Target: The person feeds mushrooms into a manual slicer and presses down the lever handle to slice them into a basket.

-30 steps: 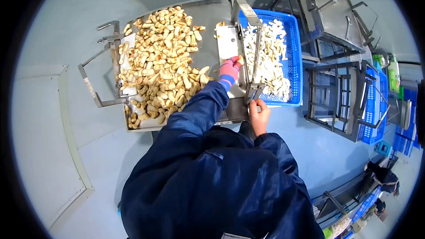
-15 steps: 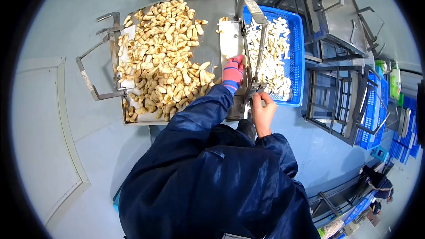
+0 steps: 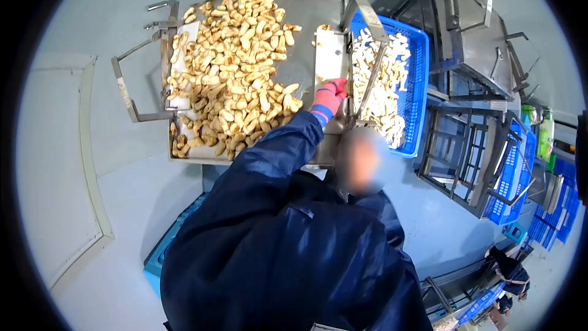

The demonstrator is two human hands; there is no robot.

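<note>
My left hand (image 3: pixel 329 99), in a pink and blue striped glove, is at the white board (image 3: pixel 329 55) beside a metal lever frame (image 3: pixel 370 18). Its fingers are pressed together, and whatever they may hold is hidden. My right hand (image 3: pixel 359 160) is close to the near end of that frame; a blur covers it, so its fingers cannot be made out. Left of my gloved hand, a heap of tan, brown-marked, knobbly pieces (image 3: pixel 239 73) lies on the steel table (image 3: pixel 306 9). Thin whitish pieces (image 3: pixel 383 73) fill much of the blue basket (image 3: pixel 418 79) on the right.
A second lever frame (image 3: pixel 125 92) juts from the table's left edge. Steel stands (image 3: pixel 456 147) and more blue baskets (image 3: pixel 511 178) are on the right. A teal crate (image 3: pixel 160 251) is on the floor at left. Far lower right, a person in dark clothing (image 3: pixel 509 270) is partly visible.
The view has shifted slightly, so the table appears a little further right and up. My left hand stays at the board. My right hand, earlier pinched at the frame's near end, now appears lower and blurred.
</note>
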